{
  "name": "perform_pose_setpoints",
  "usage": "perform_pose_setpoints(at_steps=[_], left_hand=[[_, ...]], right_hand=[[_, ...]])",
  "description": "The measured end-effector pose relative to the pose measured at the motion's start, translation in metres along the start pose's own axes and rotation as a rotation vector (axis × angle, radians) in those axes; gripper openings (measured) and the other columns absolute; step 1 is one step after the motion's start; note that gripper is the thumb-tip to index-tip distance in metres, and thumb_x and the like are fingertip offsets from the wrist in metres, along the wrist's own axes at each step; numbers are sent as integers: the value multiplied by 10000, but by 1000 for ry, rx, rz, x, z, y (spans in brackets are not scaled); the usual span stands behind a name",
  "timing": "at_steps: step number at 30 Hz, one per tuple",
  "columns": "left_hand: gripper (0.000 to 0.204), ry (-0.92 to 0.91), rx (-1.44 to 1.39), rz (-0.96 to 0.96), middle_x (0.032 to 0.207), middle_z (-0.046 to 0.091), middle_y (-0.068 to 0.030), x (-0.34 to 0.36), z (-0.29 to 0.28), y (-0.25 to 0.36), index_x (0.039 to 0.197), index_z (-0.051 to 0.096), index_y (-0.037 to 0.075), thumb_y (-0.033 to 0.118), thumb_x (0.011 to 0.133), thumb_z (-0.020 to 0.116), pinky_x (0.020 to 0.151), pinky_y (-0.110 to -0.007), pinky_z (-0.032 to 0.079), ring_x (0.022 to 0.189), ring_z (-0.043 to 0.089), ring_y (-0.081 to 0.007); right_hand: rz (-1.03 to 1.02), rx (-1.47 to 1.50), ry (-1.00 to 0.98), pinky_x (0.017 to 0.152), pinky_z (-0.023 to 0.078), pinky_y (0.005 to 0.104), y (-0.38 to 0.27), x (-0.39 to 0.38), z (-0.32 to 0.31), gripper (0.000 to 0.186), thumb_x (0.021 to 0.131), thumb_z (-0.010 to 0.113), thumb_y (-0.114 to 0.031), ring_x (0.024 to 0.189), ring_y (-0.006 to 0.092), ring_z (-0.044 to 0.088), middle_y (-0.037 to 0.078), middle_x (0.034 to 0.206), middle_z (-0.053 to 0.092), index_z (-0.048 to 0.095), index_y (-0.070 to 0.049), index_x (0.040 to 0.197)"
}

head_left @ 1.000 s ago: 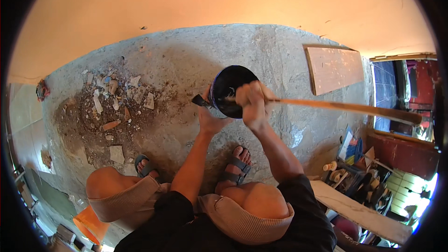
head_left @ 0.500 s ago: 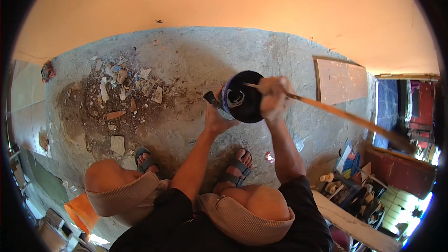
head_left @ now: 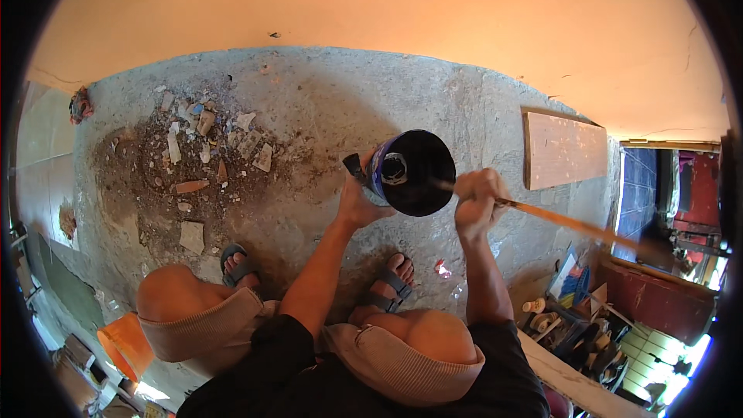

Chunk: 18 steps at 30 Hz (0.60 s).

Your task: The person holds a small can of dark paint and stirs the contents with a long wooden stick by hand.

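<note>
My left hand (head_left: 357,200) is closed around the side of a dark bucket (head_left: 422,201) with a blue-purple band, tilted so that its mouth faces right. Inside it, a pale ring-like patch shows on the bottom. A short black piece (head_left: 354,164) sticks out beside my left thumb; its kind is unclear. To the right of the bucket, my right hand (head_left: 477,197) grips a long wooden stick (head_left: 557,221). The stick's thin end reaches toward the bucket's mouth, and its far right end is dark and blurred by motion.
Broken rubble (head_left: 205,147) covers the floor at left. A flat board (head_left: 565,150) lies by the orange wall (head_left: 371,0). An orange bucket (head_left: 126,347) stands at lower left, and a pile of shoes (head_left: 592,337) lies at lower right. My sandalled feet are below the bucket.
My right hand has drawn back right and down from the bucket's mouth, pulling the stick along. The bucket has shifted slightly right and down, and more of its inside shows.
</note>
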<state>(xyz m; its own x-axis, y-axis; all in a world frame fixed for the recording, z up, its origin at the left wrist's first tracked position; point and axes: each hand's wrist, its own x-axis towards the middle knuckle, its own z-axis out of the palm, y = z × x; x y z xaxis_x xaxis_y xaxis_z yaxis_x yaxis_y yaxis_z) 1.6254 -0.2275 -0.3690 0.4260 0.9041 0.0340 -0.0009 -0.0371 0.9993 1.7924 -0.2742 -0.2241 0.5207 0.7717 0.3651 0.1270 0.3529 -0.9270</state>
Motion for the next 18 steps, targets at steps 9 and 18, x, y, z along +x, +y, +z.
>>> perform_pose_setpoints(at_steps=[9,18], left_hand=[[1153,17,-57,-46,1374,535,-117,3,6,1,1470,370,78,94,484,967,1064,-396,445,1275,537,-248],[1144,18,-156,31,1363,539,-121,0,8,0,1462,377,73,65,473,952,1066,-390,443,1265,540,-251]], right_hand=[[-320,-279,-54,455,264,309,12,21,2,352,1004,442,-103,507,99,316,3,594,378,348,-123,665],[-59,-145,-63,454,264,289,10,17,38,361,1007,454,-172,504,86,313,-15,579,347,357,-101,666]])
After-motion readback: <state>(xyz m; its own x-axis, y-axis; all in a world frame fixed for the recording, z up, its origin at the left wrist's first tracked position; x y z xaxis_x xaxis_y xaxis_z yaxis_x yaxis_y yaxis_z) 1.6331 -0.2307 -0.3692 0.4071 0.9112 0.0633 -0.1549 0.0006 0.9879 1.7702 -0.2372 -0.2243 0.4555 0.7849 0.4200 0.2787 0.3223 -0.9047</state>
